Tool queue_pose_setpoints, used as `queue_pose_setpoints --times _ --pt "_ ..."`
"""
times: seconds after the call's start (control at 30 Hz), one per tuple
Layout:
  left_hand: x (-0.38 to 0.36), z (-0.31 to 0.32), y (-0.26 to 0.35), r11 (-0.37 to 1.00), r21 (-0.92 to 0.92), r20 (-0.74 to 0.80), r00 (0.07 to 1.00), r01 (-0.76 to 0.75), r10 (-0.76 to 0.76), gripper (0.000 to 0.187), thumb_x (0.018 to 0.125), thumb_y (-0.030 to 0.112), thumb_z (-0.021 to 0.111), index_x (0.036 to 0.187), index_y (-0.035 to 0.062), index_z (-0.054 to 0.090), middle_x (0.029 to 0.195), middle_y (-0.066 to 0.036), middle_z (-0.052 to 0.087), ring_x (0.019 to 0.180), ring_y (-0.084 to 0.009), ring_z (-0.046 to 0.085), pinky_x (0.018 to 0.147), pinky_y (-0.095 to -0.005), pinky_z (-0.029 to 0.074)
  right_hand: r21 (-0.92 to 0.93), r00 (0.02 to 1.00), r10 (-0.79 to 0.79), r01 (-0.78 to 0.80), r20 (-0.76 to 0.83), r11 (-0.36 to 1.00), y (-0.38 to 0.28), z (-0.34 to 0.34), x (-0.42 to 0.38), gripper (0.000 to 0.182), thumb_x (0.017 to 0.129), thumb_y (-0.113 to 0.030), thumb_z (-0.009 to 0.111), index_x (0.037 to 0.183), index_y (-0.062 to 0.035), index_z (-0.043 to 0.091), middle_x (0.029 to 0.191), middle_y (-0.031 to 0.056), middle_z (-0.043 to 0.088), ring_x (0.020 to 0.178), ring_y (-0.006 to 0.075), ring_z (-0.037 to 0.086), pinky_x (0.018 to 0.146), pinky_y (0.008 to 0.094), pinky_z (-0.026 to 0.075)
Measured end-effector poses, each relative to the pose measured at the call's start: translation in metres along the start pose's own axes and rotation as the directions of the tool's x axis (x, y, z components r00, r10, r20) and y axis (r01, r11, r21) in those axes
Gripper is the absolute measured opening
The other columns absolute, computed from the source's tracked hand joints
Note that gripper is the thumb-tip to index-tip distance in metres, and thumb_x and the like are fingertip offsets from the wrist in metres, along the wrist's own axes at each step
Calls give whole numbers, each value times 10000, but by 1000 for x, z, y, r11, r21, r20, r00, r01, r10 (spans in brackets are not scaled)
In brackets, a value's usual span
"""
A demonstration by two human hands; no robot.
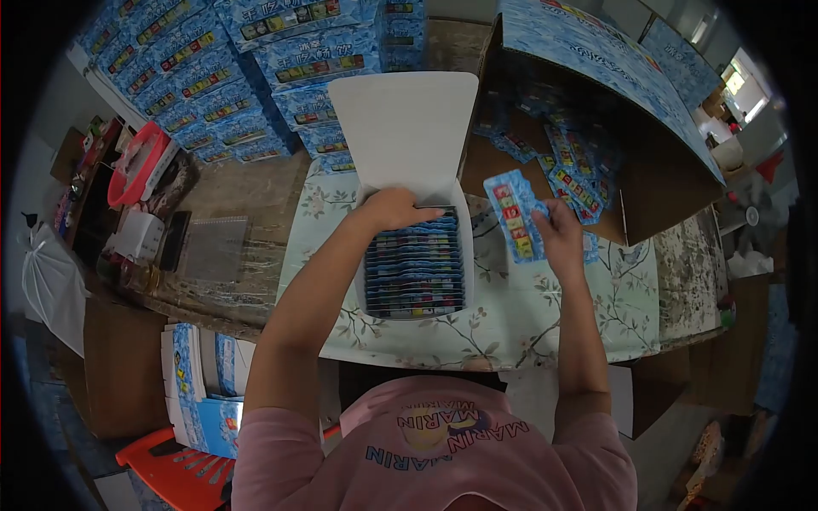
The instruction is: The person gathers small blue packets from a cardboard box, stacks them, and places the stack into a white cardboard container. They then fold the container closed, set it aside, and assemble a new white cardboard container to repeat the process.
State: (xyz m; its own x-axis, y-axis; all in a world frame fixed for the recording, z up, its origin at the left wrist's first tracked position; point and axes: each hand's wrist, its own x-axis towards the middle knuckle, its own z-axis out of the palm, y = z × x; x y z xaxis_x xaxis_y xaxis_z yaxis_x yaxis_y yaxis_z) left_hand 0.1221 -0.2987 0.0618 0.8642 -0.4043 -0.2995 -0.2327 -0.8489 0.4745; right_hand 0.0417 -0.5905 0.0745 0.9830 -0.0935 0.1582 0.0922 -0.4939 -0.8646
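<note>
A white carton with its lid raised stands on the table in front of me. Inside it, a tight row of flat sachets stands on edge. My left hand reaches in at the back of the row, its fingers stretched along the rearmost sachets. To the right of the carton, my right hand is closed on blue sachets with a strip of coloured squares, held up above the tablecloth. Beyond that hand, many loose sachets lie in a large cardboard box tipped open towards me.
The large blue-printed box takes up the right back. Stacked blue cartons rise at the back left. A floral cloth covers the table's middle. A red basin, a notebook and an orange chair are on the left.
</note>
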Motion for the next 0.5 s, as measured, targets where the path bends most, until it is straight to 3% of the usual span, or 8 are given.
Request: queue_pose_setpoints --times 0.07,0.13,0.17,0.23,0.27,0.33,0.4,0.5 --pt "1 -1 3 1000 15 22 1000 21 -21 775 735 705 539 871 -42 696 890 -242 656 873 -342 643 793 -387 491 309 984 -155 174 -83 935 -30 -1 5 133 866 -93 619 964 -14 577 734 34 552 657 86 487 613 256 426" --pt "1 0 4 999 36 41 998 36 -38 773 737 702 540 884 -41 695 904 -244 655 887 -339 643 803 -385 489 344 968 -243 248 -59 905 -78 12 3 139 864 -94 621 978 -26 576 746 40 565 665 97 510 614 256 432" --pt "-2 6 0 1000 -9 -39 999 -24 24 781 738 705 537 899 -43 691 909 -243 656 896 -337 643 807 -386 488 386 944 -328 315 -34 867 -95 22 5 148 863 -94 623 992 -38 575 758 47 579 672 108 533 615 255 437" --pt "-14 4 3 996 -37 -120 990 -85 80 789 738 709 535 913 -45 687 913 -242 656 905 -335 644 812 -387 487 183 825 -565 559 -24 809 -98 49 27 165 865 -123 615 1010 -62 567 809 89 625 709 193 614 623 299 467" --pt "-24 0 9 1000 -8 -124 992 -23 22 792 737 711 535 927 -43 684 919 -236 658 912 -328 643 813 -385 488 189 825 -565 559 -29 807 -101 60 34 165 865 -123 615 1010 -62 567 809 89 625 709 193 614 623 299 467" --pt "-31 -4 11 999 21 -132 990 50 -47 795 736 713 536 941 -41 682 924 -230 659 919 -322 643 815 -383 488 -8 820 -566 569 81 823 -109 79 43 158 867 -149 598 1006 -82 563 867 126 644 760 289 637 627 356 480" --pt "-27 -6 6 995 -16 -39 995 95 -95 788 720 716 552 939 -29 684 927 -214 663 936 -324 635 832 -376 484 -10 827 -554 557 92 830 -109 94 47 166 858 -129 610 1007 -70 568 870 134 644 758 272 638 639 338 480" --pt "-17 -7 9 1000 -12 -11 1000 16 -16 779 712 707 562 944 -27 681 958 -222 655 966 -332 622 847 -371 477 -15 834 -544 547 90 837 -109 106 49 159 860 -135 604 1001 -73 567 866 139 643 763 288 634 642 355 479"
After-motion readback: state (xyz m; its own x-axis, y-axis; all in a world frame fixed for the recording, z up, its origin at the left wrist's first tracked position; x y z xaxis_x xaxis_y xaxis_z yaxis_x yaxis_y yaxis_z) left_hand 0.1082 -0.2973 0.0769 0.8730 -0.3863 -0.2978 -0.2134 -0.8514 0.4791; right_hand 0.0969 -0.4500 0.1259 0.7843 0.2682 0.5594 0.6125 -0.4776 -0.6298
